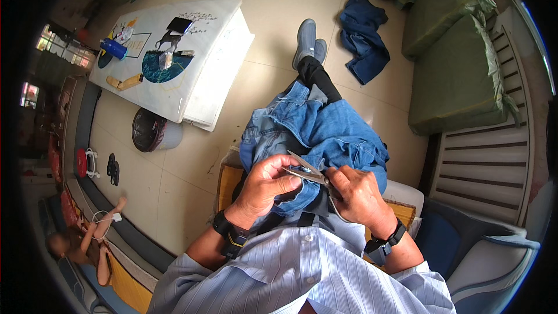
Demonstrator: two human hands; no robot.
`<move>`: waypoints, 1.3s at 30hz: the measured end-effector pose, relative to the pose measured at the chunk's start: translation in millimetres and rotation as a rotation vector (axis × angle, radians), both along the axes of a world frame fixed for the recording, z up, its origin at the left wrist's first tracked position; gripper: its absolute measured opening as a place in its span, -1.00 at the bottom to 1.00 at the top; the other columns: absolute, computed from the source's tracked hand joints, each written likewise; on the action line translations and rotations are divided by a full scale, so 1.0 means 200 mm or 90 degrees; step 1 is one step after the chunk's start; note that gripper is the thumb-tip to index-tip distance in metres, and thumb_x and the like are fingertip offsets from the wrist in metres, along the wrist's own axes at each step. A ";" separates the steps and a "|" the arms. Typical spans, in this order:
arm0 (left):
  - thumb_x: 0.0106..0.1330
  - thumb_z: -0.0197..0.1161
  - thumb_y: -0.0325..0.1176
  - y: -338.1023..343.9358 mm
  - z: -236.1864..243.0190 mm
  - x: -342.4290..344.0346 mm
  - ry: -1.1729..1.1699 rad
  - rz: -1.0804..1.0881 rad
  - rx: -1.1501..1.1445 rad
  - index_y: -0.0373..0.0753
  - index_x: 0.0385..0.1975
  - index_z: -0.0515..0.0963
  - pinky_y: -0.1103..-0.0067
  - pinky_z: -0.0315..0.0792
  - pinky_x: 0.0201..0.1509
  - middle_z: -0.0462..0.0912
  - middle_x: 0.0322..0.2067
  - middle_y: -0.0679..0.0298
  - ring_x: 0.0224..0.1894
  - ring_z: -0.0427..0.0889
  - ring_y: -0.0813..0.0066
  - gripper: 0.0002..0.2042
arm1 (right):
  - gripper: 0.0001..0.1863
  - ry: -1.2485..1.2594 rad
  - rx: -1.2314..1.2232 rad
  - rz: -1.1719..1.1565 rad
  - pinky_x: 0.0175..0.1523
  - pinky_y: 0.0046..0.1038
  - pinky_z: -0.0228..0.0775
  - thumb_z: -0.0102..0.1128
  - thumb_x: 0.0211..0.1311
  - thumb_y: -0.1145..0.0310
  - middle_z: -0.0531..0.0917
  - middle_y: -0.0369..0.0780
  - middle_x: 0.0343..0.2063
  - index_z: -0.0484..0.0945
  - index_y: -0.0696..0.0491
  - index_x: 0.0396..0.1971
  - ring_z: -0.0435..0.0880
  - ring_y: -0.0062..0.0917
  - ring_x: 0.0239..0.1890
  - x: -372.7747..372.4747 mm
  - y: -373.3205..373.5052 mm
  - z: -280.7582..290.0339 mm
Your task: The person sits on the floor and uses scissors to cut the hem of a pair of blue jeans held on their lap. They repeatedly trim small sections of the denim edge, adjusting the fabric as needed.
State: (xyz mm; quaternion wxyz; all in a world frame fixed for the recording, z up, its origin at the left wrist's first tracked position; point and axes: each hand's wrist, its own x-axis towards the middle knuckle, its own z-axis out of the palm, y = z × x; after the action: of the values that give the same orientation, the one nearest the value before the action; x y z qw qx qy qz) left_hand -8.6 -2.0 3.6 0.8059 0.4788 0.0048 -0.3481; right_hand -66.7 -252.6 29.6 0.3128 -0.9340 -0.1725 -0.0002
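A blue denim garment [343, 131] lies bunched across my lap and thighs. My right hand [357, 195] is closed round the handles of metal scissors [314, 175], whose blades stand apart and point left toward my other hand. My left hand [263, 191] is closed in a pinch at a raised bit of the denim, its thumb and fingers close beside the blade tips. A small pale spot shows on the cloth between the blades. Just what the left fingertips grip is partly hidden by the blades.
Another dark denim garment [365, 38] lies on the tiled floor ahead. At left stands a white table [203, 52] with a blue bottle [114, 49], beside a waste bin [165, 135]. Green-covered bundles [459, 81] rest by a slatted bench [482, 163]. A person [87, 244] reclines at lower left.
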 end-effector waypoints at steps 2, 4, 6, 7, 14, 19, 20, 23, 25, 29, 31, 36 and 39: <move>0.40 0.42 -0.49 0.00 0.01 0.00 0.007 0.002 -0.003 -0.34 0.07 0.58 0.73 0.47 -0.14 0.66 -0.19 0.40 -0.23 0.56 0.76 -0.71 | -0.57 0.001 0.005 0.006 -0.38 -0.16 0.49 0.38 0.01 0.50 0.59 -0.13 -0.43 0.59 0.10 -0.03 0.67 -0.15 -0.45 0.00 0.00 0.00; 0.41 0.42 -0.49 -0.01 0.00 -0.01 -0.009 0.004 -0.002 -0.35 0.06 0.58 0.73 0.46 -0.15 0.66 -0.19 0.40 -0.24 0.56 0.76 -0.71 | -0.58 -0.008 0.007 0.008 -0.38 -0.16 0.48 0.38 0.01 0.50 0.58 -0.14 -0.44 0.59 0.09 -0.05 0.66 -0.15 -0.45 0.00 0.00 0.00; 0.41 0.42 -0.49 -0.01 -0.01 -0.01 -0.017 0.004 0.002 -0.35 0.06 0.58 0.74 0.46 -0.15 0.66 -0.19 0.40 -0.24 0.56 0.76 -0.72 | -0.59 -0.025 0.002 0.006 -0.39 -0.16 0.47 0.38 0.01 0.50 0.56 -0.15 -0.45 0.59 0.09 -0.06 0.65 -0.16 -0.46 0.00 0.00 0.00; 0.41 0.42 -0.49 -0.01 -0.01 -0.01 -0.017 0.002 0.006 -0.35 0.06 0.58 0.74 0.46 -0.15 0.66 -0.19 0.41 -0.24 0.56 0.76 -0.72 | -0.59 -0.032 -0.003 0.005 -0.39 -0.16 0.47 0.38 0.00 0.50 0.55 -0.15 -0.46 0.59 0.10 -0.06 0.65 -0.17 -0.47 0.00 0.00 0.00; 0.41 0.43 -0.47 -0.01 0.01 -0.01 -0.026 -0.012 0.017 -0.34 0.06 0.59 0.75 0.46 -0.15 0.66 -0.20 0.43 -0.24 0.56 0.78 -0.72 | -0.52 -0.083 -0.003 -0.002 -0.42 -0.21 0.43 0.39 -0.10 0.58 0.52 -0.17 -0.49 0.60 0.14 -0.05 0.61 -0.21 -0.50 0.00 0.01 -0.03; 0.36 0.46 -0.47 0.01 -0.02 -0.01 0.001 -0.008 0.002 -0.35 0.06 0.59 0.68 0.47 0.00 0.70 -0.09 0.33 -0.12 0.61 0.67 -0.68 | -0.52 -0.073 0.000 0.002 -0.41 -0.20 0.44 0.39 -0.10 0.56 0.52 -0.16 -0.48 0.60 0.14 -0.05 0.62 -0.20 -0.49 0.01 0.02 -0.02; 0.35 0.48 -0.47 0.02 -0.03 -0.01 0.008 -0.003 -0.003 -0.36 0.05 0.59 0.65 0.47 0.06 0.72 -0.05 0.29 -0.06 0.63 0.62 -0.67 | -0.54 -0.067 0.000 0.001 -0.41 -0.19 0.44 0.39 -0.08 0.53 0.53 -0.16 -0.47 0.60 0.12 -0.06 0.63 -0.20 -0.48 0.01 0.02 -0.01; 0.35 0.47 -0.49 0.02 -0.02 -0.02 0.013 0.001 -0.002 -0.36 0.05 0.59 0.65 0.48 0.06 0.72 -0.05 0.28 -0.06 0.63 0.62 -0.68 | -0.56 -0.054 0.001 0.004 -0.39 -0.18 0.45 0.40 -0.06 0.51 0.53 -0.16 -0.47 0.60 0.11 -0.07 0.64 -0.20 -0.46 0.01 0.01 0.00; 0.34 0.48 -0.48 0.02 -0.03 -0.02 0.018 0.000 0.001 -0.36 0.05 0.59 0.65 0.48 0.06 0.72 -0.04 0.27 -0.07 0.63 0.62 -0.67 | -0.56 -0.050 0.002 0.006 -0.39 -0.18 0.46 0.40 -0.06 0.51 0.53 -0.16 -0.46 0.60 0.11 -0.07 0.64 -0.20 -0.46 0.01 0.01 -0.01; 0.34 0.48 -0.48 0.02 -0.04 -0.02 0.014 0.002 -0.003 -0.37 0.05 0.59 0.64 0.49 0.05 0.73 -0.04 0.25 -0.07 0.63 0.62 -0.67 | -0.49 -0.052 0.006 0.013 -0.40 -0.21 0.45 0.40 -0.12 0.55 0.53 -0.16 -0.46 0.60 0.13 -0.03 0.62 -0.20 -0.48 0.01 0.01 -0.03; 0.34 0.48 -0.47 0.02 -0.03 -0.02 0.018 -0.001 -0.001 -0.37 0.05 0.59 0.64 0.49 0.06 0.73 -0.04 0.25 -0.07 0.64 0.62 -0.67 | -0.46 -0.060 0.006 0.013 -0.40 -0.22 0.45 0.40 -0.15 0.58 0.53 -0.17 -0.47 0.60 0.13 -0.02 0.62 -0.21 -0.49 0.01 0.01 -0.04; 0.35 0.49 -0.46 0.02 -0.02 -0.02 0.020 -0.004 -0.001 -0.37 0.07 0.59 0.65 0.49 0.06 0.73 -0.05 0.26 -0.07 0.64 0.63 -0.66 | -0.47 -0.086 0.002 0.004 -0.43 -0.22 0.44 0.41 -0.15 0.57 0.52 -0.18 -0.48 0.60 0.13 -0.03 0.61 -0.22 -0.52 0.00 0.01 -0.08; 0.35 0.49 -0.46 0.02 -0.02 -0.03 0.025 0.000 -0.001 -0.36 0.08 0.59 0.66 0.49 0.06 0.73 -0.05 0.27 -0.07 0.63 0.64 -0.65 | -0.48 -0.088 0.004 0.008 -0.43 -0.22 0.43 0.41 -0.14 0.58 0.52 -0.19 -0.49 0.60 0.14 -0.04 0.61 -0.23 -0.52 -0.01 0.02 -0.07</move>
State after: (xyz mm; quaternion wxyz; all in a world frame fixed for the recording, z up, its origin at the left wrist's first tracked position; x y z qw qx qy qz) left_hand -15.6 2.1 -0.7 0.8061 0.4711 0.0207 -0.3575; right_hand -68.4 -249.4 14.6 0.3033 -0.9296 -0.1996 -0.0635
